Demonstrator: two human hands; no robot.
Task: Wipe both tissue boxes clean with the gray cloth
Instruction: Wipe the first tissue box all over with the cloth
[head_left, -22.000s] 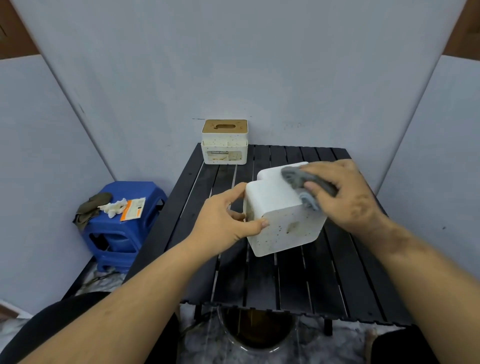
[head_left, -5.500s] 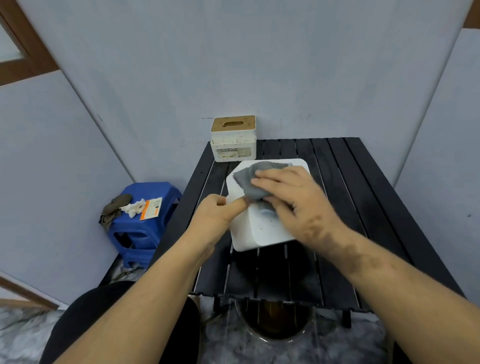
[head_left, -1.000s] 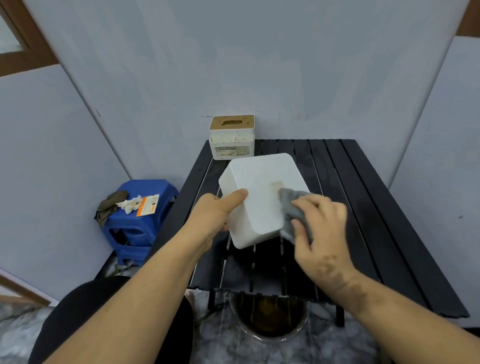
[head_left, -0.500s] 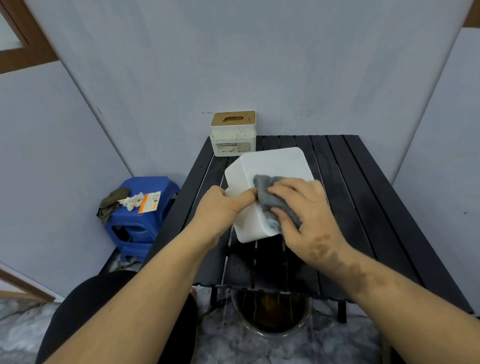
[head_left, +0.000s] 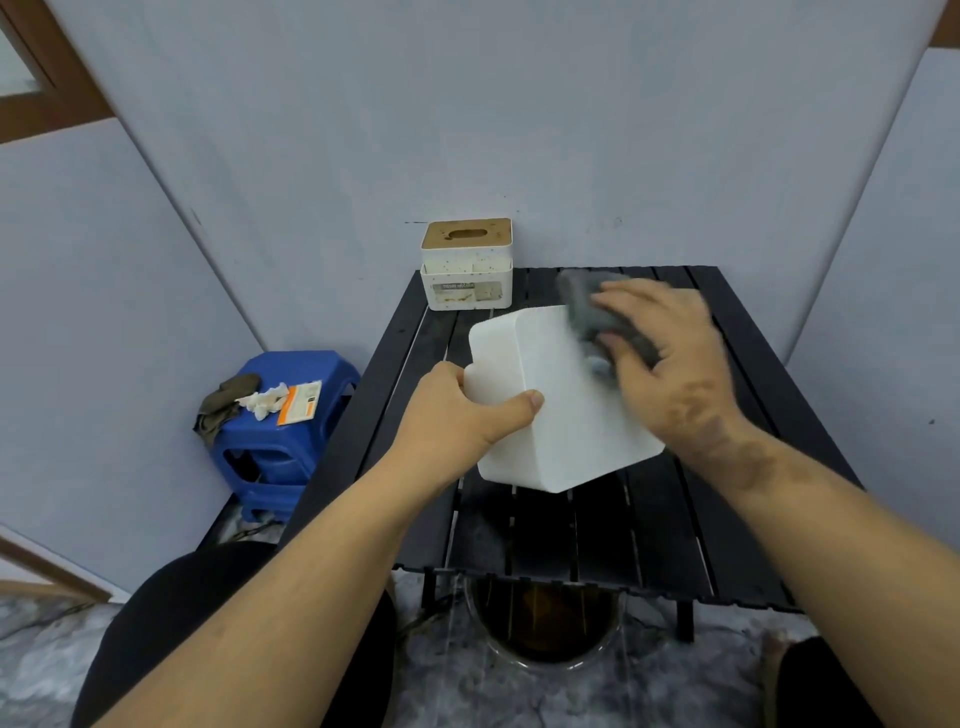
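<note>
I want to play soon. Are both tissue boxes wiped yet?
Not yet. The left hand holds the white tissue box tilted while the right hand rubs it with the gray cloth. The tissue box with the brown lid stands untouched at the table's back, speckles showing, so it looks left to wipe.

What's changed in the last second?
The right hand swept the cloth from the box's near right edge, across its face, to its far right corner. The left hand still grips the box's left side. The second box stays at the table's back.
</note>
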